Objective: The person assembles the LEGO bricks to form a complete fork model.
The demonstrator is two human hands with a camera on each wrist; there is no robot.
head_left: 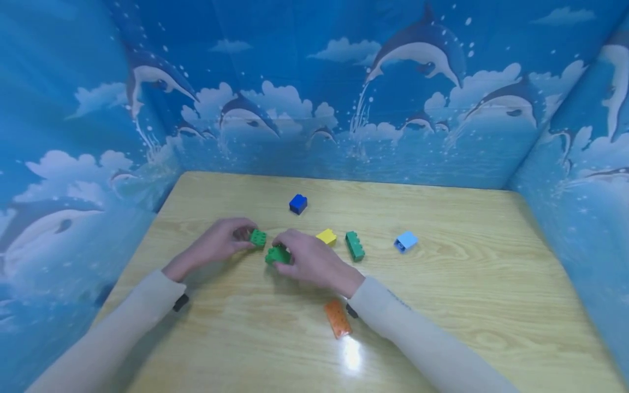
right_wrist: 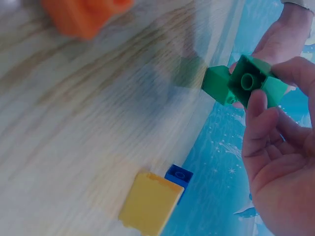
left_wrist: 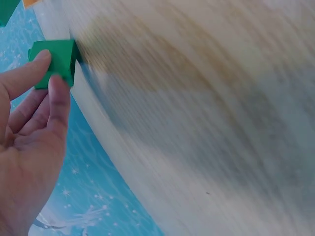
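**Seven in All: Two Gripped, Five Lying Loose**

Behind and to both sides, blue fabric walls (head_left: 314,150) printed with leaping dolphins and clouds. Below, one light wood-grain worktop (head_left: 472,295). Reaching in over it, two pale long sleeves (head_left: 413,327). Beyond the cuffs, two bare hands, left hand (head_left: 216,243) and right hand (head_left: 314,259): on each, fingers bent inward, open only as far as the piece between them, pinching one apiece.

Next, by size: one long orange plastic brick (head_left: 338,319), near the right cuff. One long dark-green plastic brick (head_left: 355,246), on its side, studs facing right. One green plastic brick with a hollow underside (head_left: 277,255), in the right hand. One yellow plastic brick (head_left: 326,237), partly hidden behind that hand. One light-blue plastic brick (head_left: 405,242), farthest right. One dark-blue plastic brick (head_left: 298,204), farthest back. One bright-green studded plastic brick (head_left: 258,238), in the left hand, just beside the right hand's; cannot tell whether touching.
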